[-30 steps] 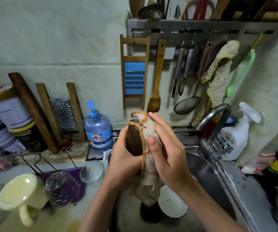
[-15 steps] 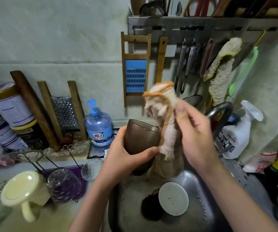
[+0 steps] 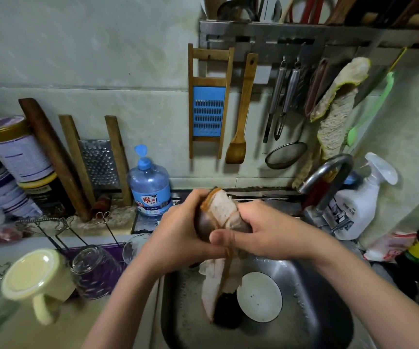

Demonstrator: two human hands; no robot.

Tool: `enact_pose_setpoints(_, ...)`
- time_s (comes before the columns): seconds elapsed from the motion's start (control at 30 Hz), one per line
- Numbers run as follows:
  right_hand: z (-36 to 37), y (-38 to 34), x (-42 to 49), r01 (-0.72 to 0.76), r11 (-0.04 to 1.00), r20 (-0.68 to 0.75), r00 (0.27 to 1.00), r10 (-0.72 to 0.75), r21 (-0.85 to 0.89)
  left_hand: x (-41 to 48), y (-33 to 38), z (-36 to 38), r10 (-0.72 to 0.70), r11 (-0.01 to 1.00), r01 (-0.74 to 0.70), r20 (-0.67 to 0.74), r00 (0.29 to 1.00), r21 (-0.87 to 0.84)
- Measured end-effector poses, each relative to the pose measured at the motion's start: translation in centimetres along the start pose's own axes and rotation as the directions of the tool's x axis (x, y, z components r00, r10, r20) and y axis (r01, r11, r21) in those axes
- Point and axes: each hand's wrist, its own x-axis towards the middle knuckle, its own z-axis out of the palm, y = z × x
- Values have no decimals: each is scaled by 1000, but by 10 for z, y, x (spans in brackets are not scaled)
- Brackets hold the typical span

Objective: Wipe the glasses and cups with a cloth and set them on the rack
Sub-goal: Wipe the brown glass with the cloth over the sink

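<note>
Gripping a dark brown cup (image 3: 204, 226) above the steel sink (image 3: 311, 313), a person works a pale cloth (image 3: 222, 210) with an orange hem over it. The left hand (image 3: 178, 235) wraps the cup's near side, thumb pressed across the front; the right hand (image 3: 269, 229) clamps the cloth against the cup from the other side. The cup lies tipped, its long axis running roughly left to right between the palms; which end is the mouth cannot be told under the cloth. The cloth's loose tail hangs down into the sink, beside a white dish (image 3: 259, 297) on the basin floor. On the counter to the left, a wire rack (image 3: 59, 230) carries an upturned clear glass (image 3: 95, 270), with a cream mug (image 3: 37, 280) upside down beside it, handle toward the camera. A second glass (image 3: 135, 245) lies just behind the left wrist.
</note>
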Motion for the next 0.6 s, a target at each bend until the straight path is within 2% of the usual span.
enact_pose_setpoints(0.07, 1, 3, 0, -29, 983, 146, 989, 2, 182, 2, 2, -7, 38, 994, -49, 108, 993, 100)
enact_pose_setpoints(0.13, 4, 8, -2, -49, 940, 187, 982, -16, 338, 3, 1, -7, 45, 995, -59, 161, 986, 83)
enact_pose_setpoints(0.23, 14, 14, -5, -36, 838, 69, 998, -2, 544, 8, -6, -6, 38, 999, -37, 184, 982, -10)
enact_pose_setpoints(0.33, 19, 16, -9, 33, 773, -100, 994, 40, 633, 5, -21, -12, 25, 996, -7, 196, 980, -92)
enact_pose_setpoints(0.4, 19, 18, -9, 53, 728, -154, 986, 72, 683, 0, -23, -7, 40, 966, -18, 80, 996, -259)
enact_pose_setpoints(0.5, 19, 14, -8, 68, 627, -190, 973, 130, 776, -2, -13, 21, -53, 868, -69, -230, 972, -492)
enact_pose_setpoints(0.53, 18, 10, -7, 76, 634, -207, 969, 135, 769, -2, -11, 30, -94, 864, -76, -308, 947, -498)
enact_pose_setpoints(0.6, 20, 8, -9, 75, 723, -208, 973, 97, 687, 3, -8, 40, -186, 861, -39, -385, 904, -507)
